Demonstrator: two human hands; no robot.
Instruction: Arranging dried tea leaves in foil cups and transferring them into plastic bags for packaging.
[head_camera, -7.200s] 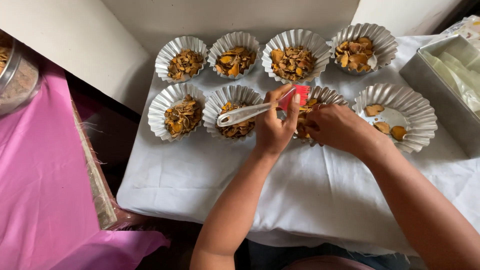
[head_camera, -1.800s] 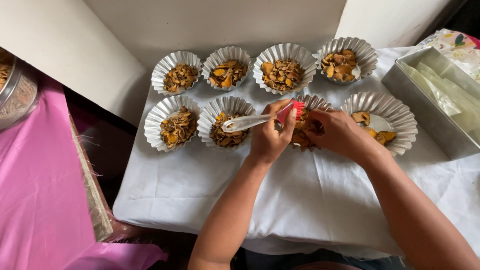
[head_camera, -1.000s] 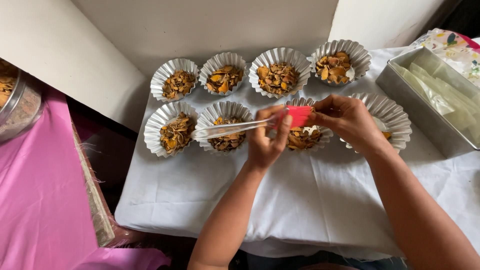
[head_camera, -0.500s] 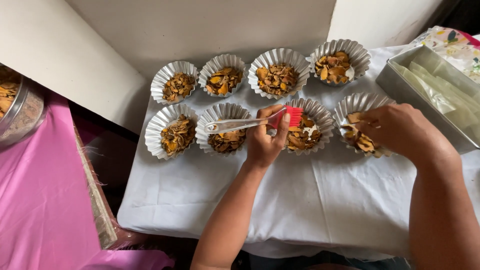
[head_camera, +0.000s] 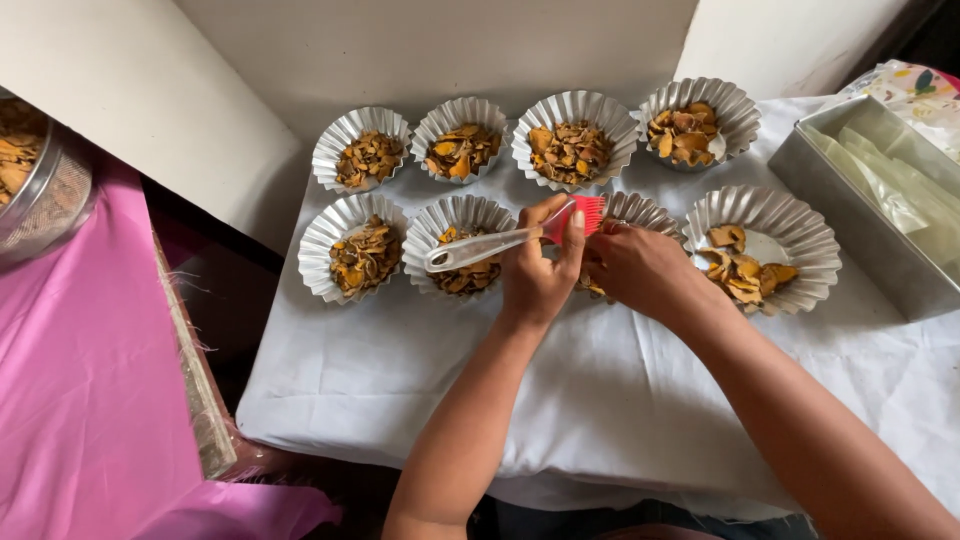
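Left hand (head_camera: 535, 275) grip pinches red-bristled brush (head_camera: 500, 242). Right hand (head_camera: 640, 268) over third front foil cup (head_camera: 640, 210); grip hidden, cannot tell, possibly touching contents.

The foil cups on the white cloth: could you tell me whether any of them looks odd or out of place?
One stands out: the front right foil cup holds only a few chips, with bare foil showing, while the other cups look full. Nothing seems spilled on the white cloth. The left hand holds a red brush.
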